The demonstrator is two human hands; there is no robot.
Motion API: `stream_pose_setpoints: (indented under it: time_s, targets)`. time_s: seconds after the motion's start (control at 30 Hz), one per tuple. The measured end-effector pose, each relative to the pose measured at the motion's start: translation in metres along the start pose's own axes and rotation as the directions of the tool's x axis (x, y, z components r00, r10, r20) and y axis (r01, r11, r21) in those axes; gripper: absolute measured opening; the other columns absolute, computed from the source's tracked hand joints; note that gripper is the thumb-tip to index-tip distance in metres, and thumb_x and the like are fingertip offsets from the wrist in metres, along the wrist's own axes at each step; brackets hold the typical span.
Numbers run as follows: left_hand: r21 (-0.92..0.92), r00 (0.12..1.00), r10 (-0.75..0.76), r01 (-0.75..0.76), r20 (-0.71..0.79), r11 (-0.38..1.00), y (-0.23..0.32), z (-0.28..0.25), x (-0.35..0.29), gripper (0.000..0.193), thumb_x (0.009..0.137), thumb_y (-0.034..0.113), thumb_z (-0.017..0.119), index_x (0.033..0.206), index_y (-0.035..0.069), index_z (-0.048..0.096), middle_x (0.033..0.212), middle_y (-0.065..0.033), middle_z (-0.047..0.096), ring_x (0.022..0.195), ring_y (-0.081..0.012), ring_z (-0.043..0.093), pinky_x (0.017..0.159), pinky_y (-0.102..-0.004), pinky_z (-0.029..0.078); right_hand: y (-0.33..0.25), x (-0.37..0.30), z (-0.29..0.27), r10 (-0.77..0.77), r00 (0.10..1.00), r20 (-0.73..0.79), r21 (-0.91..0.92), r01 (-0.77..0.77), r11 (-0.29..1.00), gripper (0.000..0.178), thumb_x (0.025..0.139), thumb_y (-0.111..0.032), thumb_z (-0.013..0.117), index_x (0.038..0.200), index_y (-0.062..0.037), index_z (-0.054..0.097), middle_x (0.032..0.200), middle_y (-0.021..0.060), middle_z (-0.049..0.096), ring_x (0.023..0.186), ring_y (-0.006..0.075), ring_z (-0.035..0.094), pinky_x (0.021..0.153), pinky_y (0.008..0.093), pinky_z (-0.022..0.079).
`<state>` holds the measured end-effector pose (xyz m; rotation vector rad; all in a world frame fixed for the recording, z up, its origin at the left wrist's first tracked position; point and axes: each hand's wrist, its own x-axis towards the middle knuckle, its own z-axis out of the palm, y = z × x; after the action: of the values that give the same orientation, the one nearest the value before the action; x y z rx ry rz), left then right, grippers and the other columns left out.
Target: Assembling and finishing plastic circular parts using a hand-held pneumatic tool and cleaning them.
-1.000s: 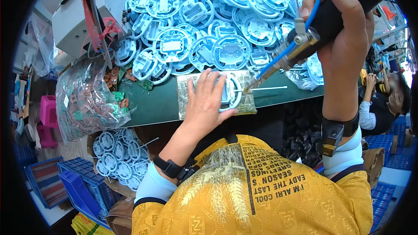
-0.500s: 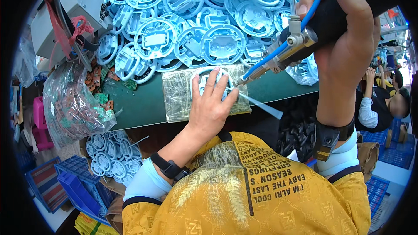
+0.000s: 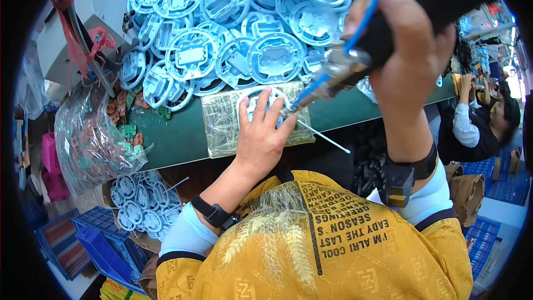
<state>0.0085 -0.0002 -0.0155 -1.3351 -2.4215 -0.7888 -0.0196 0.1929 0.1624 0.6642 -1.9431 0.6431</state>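
Note:
A light-blue plastic toy steering wheel part [image 3: 252,103] lies on a tape-wrapped pad [image 3: 219,125] at the table's front edge. My left hand [image 3: 259,143] presses it down, fingers spread and curled over its ring. A thin pale rod [image 3: 327,138] sticks out from beside my fingertips, past the table edge. Up on the right, my right hand [image 3: 408,50] is wrapped round a black power screwdriver [image 3: 436,5] with a metal nose and blue hose. The tool slants down to the wheel part, its tip close to my left index finger; whether it touches is unclear.
Similar light-blue wheel parts [image 3: 191,53] are heaped at the back of the green table [image 3: 172,141]. A clear bag of circuit boards [image 3: 97,139] and a grey box [image 3: 91,19] stand left. More parts [image 3: 141,203] fill a container below. Another person [image 3: 472,122] sits far right.
My right hand and the screwdriver have moved left and tilted, the tool looking blurred. The pale rod, smeared before, now shows sharply. My left hand stays on the wheel part.

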Motion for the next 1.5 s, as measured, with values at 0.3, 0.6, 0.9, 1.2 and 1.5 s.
stream_pose_setpoints:
  time_s: [0.3, 0.6, 0.9, 1.2, 1.5]
  targets:
    - [-0.161, 0.994, -0.063, 0.049, -0.084, 0.986, -0.013, -0.036, -0.011, 0.059, 0.067, 0.017, 0.086, 0.121, 0.008, 0.063, 0.130, -0.0150, 0.055, 0.125, -0.0364, 0.052, 0.104, -0.0513, 0.040, -0.025, 0.044, -0.016, 0.624, 0.750, -0.220, 0.398, -0.515, 0.759, 0.023, 0.088, -0.016, 0.066, 0.098, 0.0031, 0.060, 0.066, 0.0062, 0.059, 0.052, 0.0139, 0.058, 0.050, 0.0248, 0.045]
    - [-0.176, 0.926, -0.267, 0.319, 0.265, 0.931, -0.035, -0.056, 0.004, 0.081, 0.063, 0.029, 0.091, 0.131, 0.004, 0.056, 0.118, -0.0161, 0.054, 0.105, -0.0350, 0.059, 0.085, -0.0427, 0.052, 0.031, -0.001, -0.014, 0.358, 0.785, -0.505, 0.129, -0.341, 0.931, 0.028, 0.083, -0.010, 0.073, 0.106, -0.0003, 0.061, 0.088, 0.0046, 0.063, 0.085, 0.0166, 0.065, 0.076, 0.0336, 0.051]
    - [-0.236, 0.997, -0.060, 0.071, 0.055, 0.969, -0.043, -0.056, 0.016, 0.073, 0.057, -0.001, 0.087, 0.122, 0.008, 0.056, 0.133, -0.0161, 0.050, 0.105, -0.0340, 0.060, 0.087, -0.0405, 0.054, -0.020, -0.092, -0.023, 0.718, 0.395, 0.572, -0.075, -0.847, 0.526, 0.041, 0.084, -0.033, 0.078, 0.105, -0.0009, 0.065, 0.081, 0.0103, 0.063, 0.070, 0.0206, 0.063, 0.065, 0.0319, 0.050]
    - [-0.328, 0.988, -0.150, 0.156, 0.042, 0.932, -0.034, -0.045, 0.015, 0.060, 0.073, -0.007, 0.074, 0.127, 0.003, 0.050, 0.133, -0.0185, 0.054, 0.117, -0.0316, 0.059, 0.100, -0.0393, 0.046, -0.019, -0.125, 0.000, 0.582, 0.468, 0.665, 0.041, -0.801, 0.597, 0.033, 0.093, -0.035, 0.066, 0.095, -0.0027, 0.060, 0.083, 0.0212, 0.065, 0.077, 0.0427, 0.063, 0.064, 0.0470, 0.048]
    - [-0.806, 0.892, -0.359, 0.418, 0.276, 0.418, -0.037, -0.059, 0.015, 0.031, 0.093, -0.004, 0.059, 0.123, -0.004, 0.062, 0.123, -0.0116, 0.062, 0.110, -0.0184, 0.060, 0.095, -0.0320, 0.049, -0.027, -0.124, -0.019, 0.459, 0.603, 0.652, 0.098, -0.668, 0.738, 0.023, 0.081, -0.018, 0.078, 0.095, -0.0047, 0.065, 0.079, 0.0097, 0.059, 0.067, 0.0284, 0.060, 0.058, 0.0368, 0.045]
